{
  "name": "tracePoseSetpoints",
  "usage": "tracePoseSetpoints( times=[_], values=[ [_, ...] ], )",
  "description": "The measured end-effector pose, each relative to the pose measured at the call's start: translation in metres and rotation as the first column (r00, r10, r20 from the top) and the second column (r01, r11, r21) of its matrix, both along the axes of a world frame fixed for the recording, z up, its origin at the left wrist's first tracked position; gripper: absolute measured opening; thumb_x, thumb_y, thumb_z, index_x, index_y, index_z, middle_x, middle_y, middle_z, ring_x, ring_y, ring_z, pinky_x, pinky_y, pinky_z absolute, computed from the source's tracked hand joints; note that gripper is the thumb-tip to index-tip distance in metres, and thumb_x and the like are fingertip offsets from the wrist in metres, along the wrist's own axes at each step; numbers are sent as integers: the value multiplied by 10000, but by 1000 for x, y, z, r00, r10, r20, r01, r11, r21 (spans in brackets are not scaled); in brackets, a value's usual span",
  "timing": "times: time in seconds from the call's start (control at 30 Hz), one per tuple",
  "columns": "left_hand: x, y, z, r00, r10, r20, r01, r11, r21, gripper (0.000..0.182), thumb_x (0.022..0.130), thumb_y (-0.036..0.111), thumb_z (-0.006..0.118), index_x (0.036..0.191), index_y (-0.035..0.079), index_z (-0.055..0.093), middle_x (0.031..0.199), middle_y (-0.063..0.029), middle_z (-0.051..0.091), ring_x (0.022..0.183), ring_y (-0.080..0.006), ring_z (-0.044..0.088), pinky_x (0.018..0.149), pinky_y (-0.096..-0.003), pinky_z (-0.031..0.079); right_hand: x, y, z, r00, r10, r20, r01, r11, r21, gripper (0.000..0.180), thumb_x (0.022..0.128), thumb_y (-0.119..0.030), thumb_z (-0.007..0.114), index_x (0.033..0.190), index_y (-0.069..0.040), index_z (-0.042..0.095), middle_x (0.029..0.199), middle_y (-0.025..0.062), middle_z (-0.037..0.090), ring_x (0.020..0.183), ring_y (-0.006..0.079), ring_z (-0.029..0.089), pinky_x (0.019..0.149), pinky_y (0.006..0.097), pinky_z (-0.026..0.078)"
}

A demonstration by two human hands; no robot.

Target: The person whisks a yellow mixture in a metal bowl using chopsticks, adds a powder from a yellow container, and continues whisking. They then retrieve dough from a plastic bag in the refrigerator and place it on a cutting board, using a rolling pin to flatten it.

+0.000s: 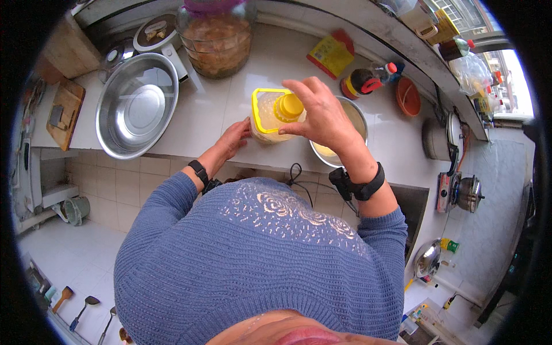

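Note:
A clear plastic jug (268, 113) with a yellow handle and a yellow screw cap (289, 108) stands on the white counter before me. My left hand (233, 139) rests its fingertips against the jug's left side near the counter's edge. Over the cap's right side is my right hand (323, 114), thumb and fingers spread around it; whether they touch the cap I cannot tell. Just right of the jug, partly hidden under my right hand and forearm, a metal bowl (365, 125) holds something pale yellow.
Left on the counter are a large steel basin (137, 129), a kitchen scale (176, 62), a big glass jar (215, 51) and a wooden board (73, 103). To the right stand a yellow-red packet (330, 54), a dark sauce bottle (361, 82), an orange bowl (408, 97) and a pot (434, 137).

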State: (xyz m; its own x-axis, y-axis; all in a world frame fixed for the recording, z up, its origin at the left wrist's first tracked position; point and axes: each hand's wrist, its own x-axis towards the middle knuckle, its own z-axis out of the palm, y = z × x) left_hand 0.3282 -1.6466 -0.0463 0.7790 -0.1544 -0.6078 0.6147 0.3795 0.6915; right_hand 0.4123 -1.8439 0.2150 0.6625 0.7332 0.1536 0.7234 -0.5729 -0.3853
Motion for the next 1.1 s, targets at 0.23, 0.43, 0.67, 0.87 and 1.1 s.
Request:
tracePoseSetpoints(
  times=[0.23,0.43,0.67,0.87,1.1],
  values=[
    [1,2,-13,1000,8,17,-8,1000,1,449,975,592,465,1130,204,630,1070,74,633,988,-77,502,790,-305,325,-8,4,-8,993,80,-81,-85,995,-57,786,597,-98,857,1312,-133,531,1101,146,570,1047,365,571,911,429,496],
    [2,2,-18,1000,0,-16,0,1000,-2,401,978,565,481,1106,215,630,993,96,616,898,-68,511,742,-265,335,-5,5,-6,992,120,25,-115,982,-151,650,651,-159,828,1241,-160,556,1043,142,559,949,361,598,837,439,515],
    [-2,6,-17,998,-51,24,51,998,-28,479,980,585,449,1203,184,589,1136,57,611,1023,-91,504,837,-337,336,3,6,3,981,190,41,-170,942,-290,564,680,-242,778,1190,-162,549,1021,136,567,904,358,631,768,457,540],
    [-5,9,-20,990,118,-78,-129,979,-159,670,976,676,352,1298,105,493,1148,19,579,1024,-115,520,835,-306,378,11,4,32,988,124,88,-95,955,-283,508,696,-251,748,1156,-153,557,951,145,572,821,360,654,699,462,545],
    [-7,12,-30,990,118,-73,-130,974,-183,694,965,667,412,1343,89,476,1156,7,543,1049,-128,518,883,-321,393,29,2,146,953,83,293,-19,977,-213,470,717,-257,761,1129,-117,583,954,125,589,822,315,656,727,396,561]
  ],
)
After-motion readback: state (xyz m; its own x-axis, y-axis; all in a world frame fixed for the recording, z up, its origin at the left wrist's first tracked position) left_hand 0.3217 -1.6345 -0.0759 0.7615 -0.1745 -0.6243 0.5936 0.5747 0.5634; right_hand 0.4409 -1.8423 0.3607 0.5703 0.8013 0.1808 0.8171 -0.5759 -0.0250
